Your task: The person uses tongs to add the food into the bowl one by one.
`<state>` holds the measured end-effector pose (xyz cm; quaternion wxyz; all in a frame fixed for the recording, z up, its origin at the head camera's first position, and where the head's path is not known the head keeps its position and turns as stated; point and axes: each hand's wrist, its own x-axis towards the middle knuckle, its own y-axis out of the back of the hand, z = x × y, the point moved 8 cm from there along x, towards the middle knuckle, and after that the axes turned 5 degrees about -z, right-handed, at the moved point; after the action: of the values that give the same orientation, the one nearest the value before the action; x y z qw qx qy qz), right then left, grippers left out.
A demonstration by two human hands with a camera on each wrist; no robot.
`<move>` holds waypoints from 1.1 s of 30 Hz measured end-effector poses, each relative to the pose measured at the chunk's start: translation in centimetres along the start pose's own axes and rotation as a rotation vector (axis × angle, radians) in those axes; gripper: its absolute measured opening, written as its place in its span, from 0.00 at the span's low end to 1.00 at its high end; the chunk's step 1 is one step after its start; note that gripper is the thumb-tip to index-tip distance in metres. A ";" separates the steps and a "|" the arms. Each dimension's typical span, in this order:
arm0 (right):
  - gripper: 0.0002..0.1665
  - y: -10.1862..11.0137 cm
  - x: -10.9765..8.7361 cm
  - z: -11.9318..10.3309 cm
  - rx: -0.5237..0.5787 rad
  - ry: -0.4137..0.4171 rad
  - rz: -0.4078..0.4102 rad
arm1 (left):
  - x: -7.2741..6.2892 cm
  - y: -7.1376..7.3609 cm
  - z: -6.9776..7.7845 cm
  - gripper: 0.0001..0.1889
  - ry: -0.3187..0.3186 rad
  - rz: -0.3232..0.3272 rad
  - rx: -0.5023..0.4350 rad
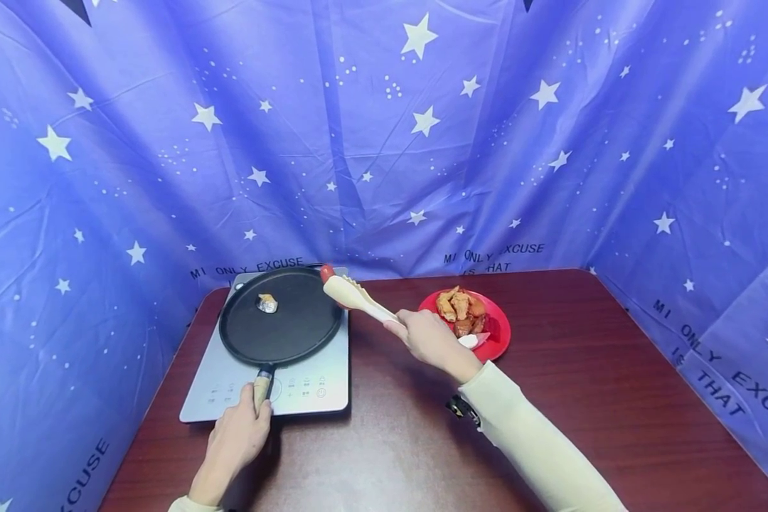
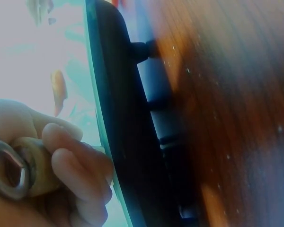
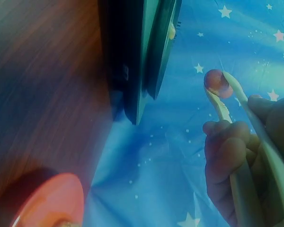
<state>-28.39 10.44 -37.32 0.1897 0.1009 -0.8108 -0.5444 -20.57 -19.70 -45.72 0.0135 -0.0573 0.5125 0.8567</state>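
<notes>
With my left hand [image 1: 240, 429] I grip the wooden handle [image 1: 262, 390] of a flat black frying pan [image 1: 288, 327]; a metal ring at the handle's end shows in the left wrist view. My right hand [image 1: 436, 341] holds cream-coloured tongs [image 1: 358, 297] above the table, between the pan and a red plate [image 1: 500, 340]. A reddish, sausage-like piece of food [image 3: 217, 83] is pinched in the tongs' tips, near the pan's right rim. In the pan lies one small piece of food [image 1: 267, 304], pale brown with a silvery side.
Under the pan is a silver-white induction cooker [image 1: 323, 398] with touch symbols on its front. Fried chicken pieces [image 1: 461, 304] and other food crowd the red plate. The dark red table [image 1: 576, 341] meets a blue star-patterned curtain [image 1: 371, 142] at the back and sides.
</notes>
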 end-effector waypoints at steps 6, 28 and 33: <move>0.19 -1.0 0.6 -0.6 0.014 0.007 -0.026 | 0.0 -0.1 0.0 0.24 0.011 -0.013 -0.003; 0.20 -3.9 2.1 -2.5 -0.008 0.011 -0.108 | -0.1 -0.1 -0.1 0.23 0.015 -0.017 -0.013; 0.20 -4.6 2.4 -2.8 -0.010 0.015 -0.117 | -0.1 0.0 0.1 0.23 0.010 -0.011 -0.015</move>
<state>-29.64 5.43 -40.17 0.1640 0.1512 -0.7995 -0.5578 -20.53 -19.65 -45.65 0.0153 -0.0648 0.5059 0.8601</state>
